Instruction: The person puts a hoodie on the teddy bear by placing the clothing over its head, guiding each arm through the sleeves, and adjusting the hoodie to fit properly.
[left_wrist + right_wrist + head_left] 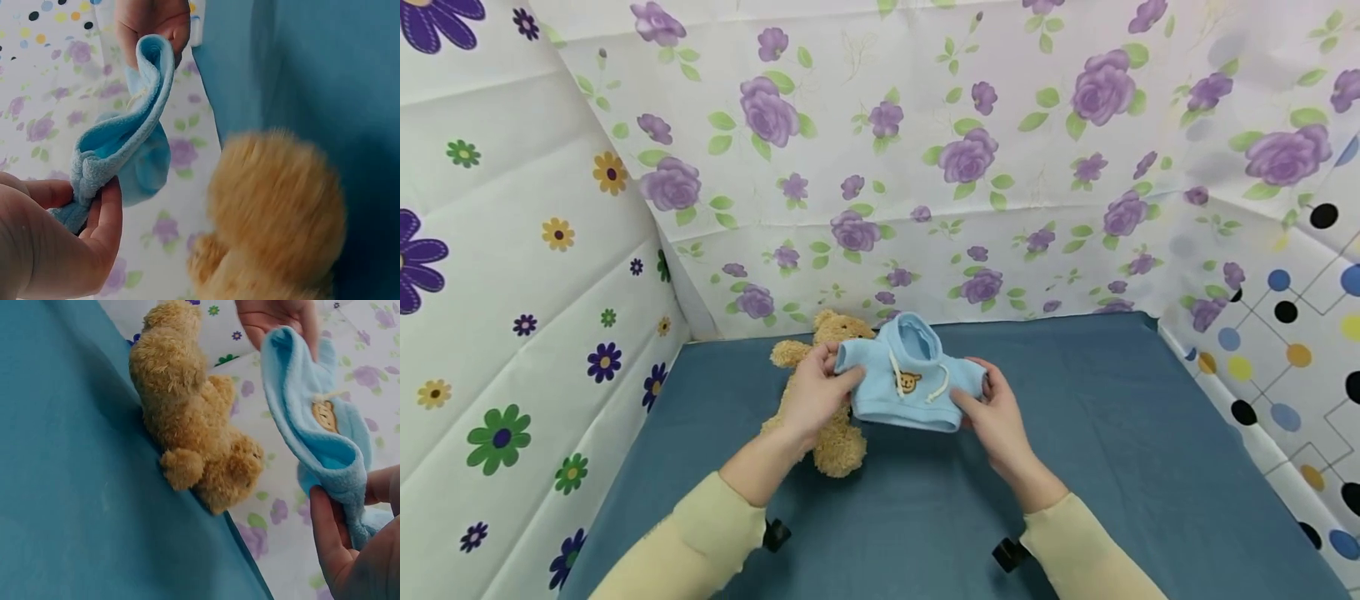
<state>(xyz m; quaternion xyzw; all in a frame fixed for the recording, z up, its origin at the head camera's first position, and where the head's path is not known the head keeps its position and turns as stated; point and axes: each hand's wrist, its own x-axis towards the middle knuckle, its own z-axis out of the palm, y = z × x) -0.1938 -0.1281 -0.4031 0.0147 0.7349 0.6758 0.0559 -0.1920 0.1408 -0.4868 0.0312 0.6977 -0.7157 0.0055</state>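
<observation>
A small light-blue hoodie (880, 400) with white drawstrings and a bear-face patch is stretched between both hands, raised off the table. My left hand (814, 390) pinches its sleeve at the left, thumb in front. At the other sleeve, my right hand (997, 417) grips the cloth the same way. Both wrist views show the hoodie's bottom opening (312, 440) parted. Behind the left hand is a tan teddy bear (839, 450), partly hidden by that hand and the hoodie; the right wrist view shows its body (178, 406) more fully.
A blue cloth (1112, 433) covers the table. Flower-printed sheets (865, 167) hang at the back and left, and a dotted sheet (1285, 367) hangs at the right. Black wrist mounts (1010, 554) show under the sleeves.
</observation>
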